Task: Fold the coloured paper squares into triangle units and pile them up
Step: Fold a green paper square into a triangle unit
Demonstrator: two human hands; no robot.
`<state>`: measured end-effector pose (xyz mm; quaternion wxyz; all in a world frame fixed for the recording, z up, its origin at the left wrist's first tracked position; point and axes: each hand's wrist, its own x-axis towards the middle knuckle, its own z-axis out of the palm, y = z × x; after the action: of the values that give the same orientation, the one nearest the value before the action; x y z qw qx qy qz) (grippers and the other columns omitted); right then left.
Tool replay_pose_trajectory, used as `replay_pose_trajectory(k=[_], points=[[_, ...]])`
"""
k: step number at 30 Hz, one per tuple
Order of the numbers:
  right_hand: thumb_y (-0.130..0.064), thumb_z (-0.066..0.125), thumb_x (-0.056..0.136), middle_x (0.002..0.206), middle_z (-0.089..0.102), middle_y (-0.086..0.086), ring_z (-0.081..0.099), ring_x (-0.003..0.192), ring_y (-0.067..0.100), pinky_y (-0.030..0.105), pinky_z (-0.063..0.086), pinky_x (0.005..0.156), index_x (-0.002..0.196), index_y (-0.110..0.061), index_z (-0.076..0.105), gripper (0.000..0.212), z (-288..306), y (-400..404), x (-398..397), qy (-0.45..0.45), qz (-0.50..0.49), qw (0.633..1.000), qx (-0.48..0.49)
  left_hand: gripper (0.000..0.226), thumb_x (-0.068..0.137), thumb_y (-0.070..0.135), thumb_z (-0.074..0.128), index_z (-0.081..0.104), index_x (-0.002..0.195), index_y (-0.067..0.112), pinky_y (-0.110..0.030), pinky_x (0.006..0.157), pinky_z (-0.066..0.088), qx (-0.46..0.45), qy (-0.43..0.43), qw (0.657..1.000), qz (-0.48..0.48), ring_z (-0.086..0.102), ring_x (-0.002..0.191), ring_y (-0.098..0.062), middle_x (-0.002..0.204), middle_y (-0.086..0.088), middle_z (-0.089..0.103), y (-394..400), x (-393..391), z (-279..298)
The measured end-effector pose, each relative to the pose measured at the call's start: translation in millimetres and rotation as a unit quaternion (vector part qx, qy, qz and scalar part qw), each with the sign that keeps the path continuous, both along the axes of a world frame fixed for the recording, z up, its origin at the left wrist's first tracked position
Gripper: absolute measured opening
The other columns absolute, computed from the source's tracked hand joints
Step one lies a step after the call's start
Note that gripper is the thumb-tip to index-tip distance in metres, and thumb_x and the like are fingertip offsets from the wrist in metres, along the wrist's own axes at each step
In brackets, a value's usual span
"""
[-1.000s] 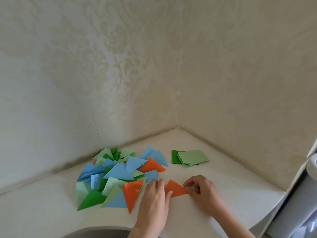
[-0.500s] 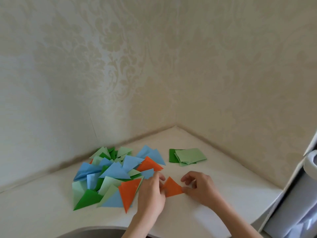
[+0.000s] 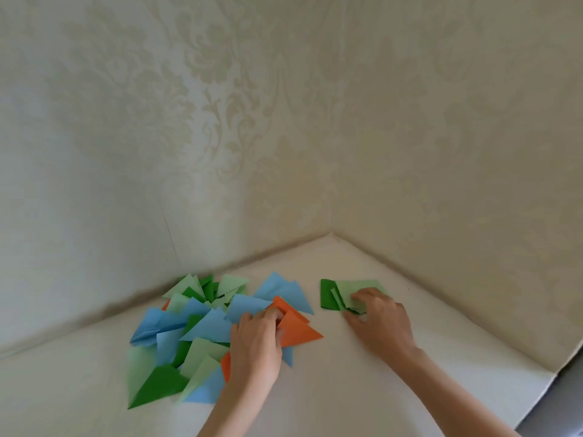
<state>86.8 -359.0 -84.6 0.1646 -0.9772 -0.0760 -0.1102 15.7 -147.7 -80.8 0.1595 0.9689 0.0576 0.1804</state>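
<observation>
A loose pile of folded triangles (image 3: 202,329) in blue, light green, dark green and orange lies on the cream table at the left. My left hand (image 3: 257,345) holds an orange triangle (image 3: 298,332) by its left corner at the pile's right edge. To the right lies a small stack of green paper squares (image 3: 344,293), dark green under light green. My right hand (image 3: 380,320) rests on that stack, fingers curled on the top light green sheets and lifting their near edge.
The cream table (image 3: 347,389) fits into a corner between two patterned wallpapered walls (image 3: 220,137). Its right edge (image 3: 555,372) drops off at the lower right, beside a grey area.
My left hand carried the orange triangle left and up onto the pile's right edge. My right hand let go of it and moved up to the green squares. The view tilted.
</observation>
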Motion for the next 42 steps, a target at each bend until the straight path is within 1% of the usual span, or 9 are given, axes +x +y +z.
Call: replay_pose_trajectory(k=[7,12,18,22,25,29,34,38,42], points=[[-0.038,0.052,0.091,0.105,0.067,-0.013,0.063,0.087,0.013,0.03,0.04,0.077,0.088,-0.03,0.074,0.023,-4,6,3,-0.067,-0.05,0.996,0.037,0.02,0.097,0.029,0.048,0.049,0.117,0.028,-0.024,0.077,0.033,0.025,0.005,1.0,0.006,0.047,0.097,-0.012,0.109,0.01,0.056,1,7,-10],[-0.033,0.054,0.089,0.095,0.07,-0.01,0.063,0.084,0.016,0.03,0.035,0.079,0.084,-0.028,0.072,0.02,-3,5,2,-0.075,-0.078,0.992,0.062,0.032,0.098,0.026,0.044,0.042,0.129,0.024,-0.024,0.084,0.035,0.052,-0.004,0.999,0.0,0.045,0.105,-0.014,0.118,0.007,0.05,-2,7,-8],[-0.027,0.071,0.08,0.092,0.071,-0.01,0.065,0.087,0.019,0.034,0.048,0.078,0.082,-0.026,0.073,0.003,19,-5,-15,-0.122,-0.055,0.978,0.161,0.025,0.094,0.022,0.051,0.051,0.118,0.025,-0.025,0.082,0.037,0.025,-0.031,0.998,-0.041,0.05,0.099,-0.013,0.113,0.008,0.054,-10,-7,-1],[-0.016,0.082,0.068,0.078,0.067,-0.01,0.062,0.073,0.018,0.033,0.051,0.065,0.072,-0.024,0.07,0.014,23,-12,-42,-0.206,0.044,0.967,0.14,0.026,0.08,0.013,0.07,0.061,0.102,0.024,-0.027,0.081,0.045,-0.056,-0.121,0.98,-0.148,0.053,0.093,-0.013,0.103,0.008,0.055,-23,-18,-1],[-0.017,0.082,0.067,0.075,0.064,-0.015,0.06,0.07,0.01,0.028,0.05,0.061,0.073,-0.027,0.071,0.017,14,-12,-69,-0.183,0.087,0.973,0.112,0.031,0.082,0.009,0.066,0.059,0.108,0.023,-0.017,0.089,0.04,-0.086,-0.134,0.958,-0.24,0.05,0.102,-0.004,0.111,0.012,0.051,-37,-30,-1],[-0.019,0.081,0.065,0.073,0.064,-0.017,0.061,0.071,0.008,0.024,0.049,0.061,0.075,-0.031,0.069,0.019,-9,-12,-90,-0.125,0.099,0.983,0.089,0.034,0.083,0.006,0.062,0.06,0.114,0.02,-0.006,0.098,0.027,-0.092,-0.111,0.952,-0.269,0.044,0.113,0.0,0.119,0.012,0.05,-49,-40,-17],[-0.035,0.069,0.077,0.082,0.068,-0.018,0.061,0.083,0.006,0.019,0.044,0.07,0.082,-0.032,0.071,0.006,-19,-15,-100,-0.042,0.116,0.985,0.121,0.018,0.085,0.023,0.059,0.066,0.101,0.018,-0.014,0.089,0.04,-0.114,-0.081,0.955,-0.26,0.05,0.101,-0.002,0.106,0.012,0.059,-48,-41,-29],[-0.052,0.057,0.08,0.079,0.064,-0.019,0.057,0.079,0.003,0.023,0.048,0.071,0.077,-0.03,0.069,0.025,-21,-15,-99,-0.043,0.13,0.98,0.145,0.011,0.084,0.029,0.064,0.069,0.09,0.021,-0.016,0.082,0.041,-0.108,-0.082,0.961,-0.242,0.051,0.094,-0.006,0.097,0.018,0.06,-46,-39,-34],[-0.047,0.058,0.082,0.072,0.057,-0.018,0.054,0.072,0.005,0.026,0.048,0.065,0.071,-0.028,0.066,0.024,-22,-12,-93,-0.045,0.118,0.981,0.148,0.007,0.084,0.027,0.065,0.065,0.079,0.023,-0.019,0.077,0.041,-0.141,-0.074,0.964,-0.211,0.048,0.089,-0.007,0.089,0.018,0.059,-50,-37,-32]])
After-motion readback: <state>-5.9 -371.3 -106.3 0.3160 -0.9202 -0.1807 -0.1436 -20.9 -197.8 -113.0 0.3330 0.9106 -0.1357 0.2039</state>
